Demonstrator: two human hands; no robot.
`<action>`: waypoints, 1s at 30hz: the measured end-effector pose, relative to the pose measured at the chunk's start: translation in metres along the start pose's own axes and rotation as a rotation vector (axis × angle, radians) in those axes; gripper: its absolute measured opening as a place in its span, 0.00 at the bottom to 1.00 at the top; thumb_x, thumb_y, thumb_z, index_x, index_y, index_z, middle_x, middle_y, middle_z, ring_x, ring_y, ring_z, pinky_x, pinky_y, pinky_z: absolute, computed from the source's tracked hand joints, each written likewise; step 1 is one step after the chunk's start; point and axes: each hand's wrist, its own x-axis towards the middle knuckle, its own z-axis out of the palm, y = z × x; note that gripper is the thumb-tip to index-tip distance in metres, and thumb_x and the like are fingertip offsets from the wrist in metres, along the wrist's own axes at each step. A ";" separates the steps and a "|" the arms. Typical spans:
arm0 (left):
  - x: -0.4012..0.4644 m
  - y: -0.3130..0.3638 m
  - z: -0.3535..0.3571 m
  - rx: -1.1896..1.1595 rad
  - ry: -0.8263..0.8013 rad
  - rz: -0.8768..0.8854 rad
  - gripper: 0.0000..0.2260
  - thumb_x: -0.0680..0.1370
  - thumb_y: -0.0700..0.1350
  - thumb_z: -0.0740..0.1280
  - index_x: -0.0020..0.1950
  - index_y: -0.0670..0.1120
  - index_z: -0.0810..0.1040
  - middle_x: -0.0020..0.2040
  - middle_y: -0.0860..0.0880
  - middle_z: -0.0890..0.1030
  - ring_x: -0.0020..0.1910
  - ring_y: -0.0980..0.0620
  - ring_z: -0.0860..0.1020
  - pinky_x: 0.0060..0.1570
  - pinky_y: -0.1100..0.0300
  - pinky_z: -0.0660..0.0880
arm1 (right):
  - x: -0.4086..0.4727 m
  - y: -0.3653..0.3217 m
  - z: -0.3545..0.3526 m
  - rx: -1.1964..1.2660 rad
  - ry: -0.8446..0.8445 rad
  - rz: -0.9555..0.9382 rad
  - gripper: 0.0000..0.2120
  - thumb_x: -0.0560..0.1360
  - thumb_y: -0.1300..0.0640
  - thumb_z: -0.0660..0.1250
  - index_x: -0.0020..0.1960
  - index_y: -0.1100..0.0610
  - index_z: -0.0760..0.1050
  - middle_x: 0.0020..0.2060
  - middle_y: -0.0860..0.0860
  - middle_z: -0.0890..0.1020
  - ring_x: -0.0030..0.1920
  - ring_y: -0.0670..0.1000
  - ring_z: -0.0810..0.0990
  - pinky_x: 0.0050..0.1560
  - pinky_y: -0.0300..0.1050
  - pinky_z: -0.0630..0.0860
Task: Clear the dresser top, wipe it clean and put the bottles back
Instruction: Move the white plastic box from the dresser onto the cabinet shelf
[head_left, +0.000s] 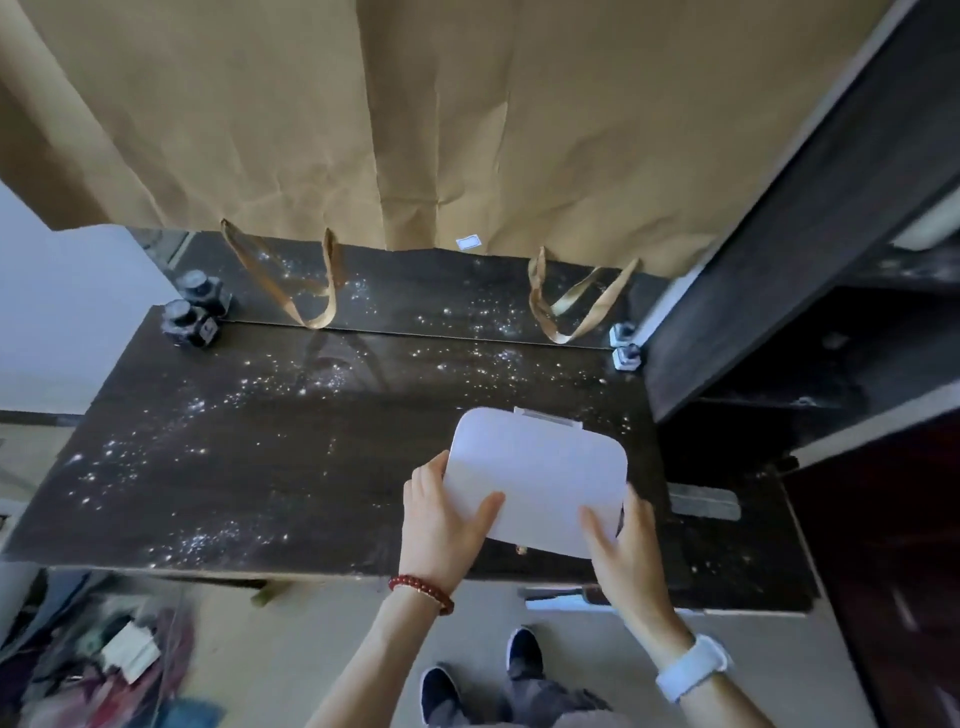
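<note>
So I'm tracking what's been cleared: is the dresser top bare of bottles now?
No, a dark bottle stands at the back left corner of the dresser top and a small white one at the back right.

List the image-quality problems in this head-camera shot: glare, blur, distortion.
Head view: wide-angle lens bows the dresser top edges; bright speckles glint across its dark surface, and a mirror behind doubles the ink bottle; the white case, held by the left hand and right hand, looks washed out; floor clutter at lower left is smeared.

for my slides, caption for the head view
Both hands, left hand and right hand, hold a white case over the dusty dresser top.
</note>
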 end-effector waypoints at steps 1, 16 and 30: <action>-0.002 0.011 0.012 -0.006 -0.035 0.028 0.28 0.66 0.53 0.72 0.62 0.44 0.70 0.56 0.47 0.75 0.56 0.48 0.71 0.56 0.49 0.72 | -0.003 0.008 -0.014 0.017 0.042 0.020 0.22 0.74 0.57 0.66 0.66 0.58 0.66 0.57 0.54 0.72 0.57 0.52 0.73 0.53 0.43 0.71; -0.015 0.171 0.212 0.066 -0.305 0.265 0.35 0.68 0.51 0.72 0.70 0.45 0.59 0.64 0.45 0.67 0.62 0.47 0.63 0.64 0.52 0.63 | 0.085 0.120 -0.210 0.197 0.332 0.070 0.21 0.76 0.58 0.61 0.68 0.54 0.63 0.61 0.52 0.72 0.62 0.52 0.69 0.60 0.48 0.68; 0.038 0.235 0.321 0.301 -0.092 -0.001 0.44 0.71 0.60 0.66 0.74 0.38 0.45 0.73 0.40 0.59 0.71 0.41 0.58 0.68 0.50 0.56 | 0.231 0.141 -0.255 -0.080 0.048 -0.056 0.31 0.78 0.55 0.61 0.74 0.58 0.49 0.75 0.55 0.52 0.72 0.55 0.58 0.64 0.41 0.62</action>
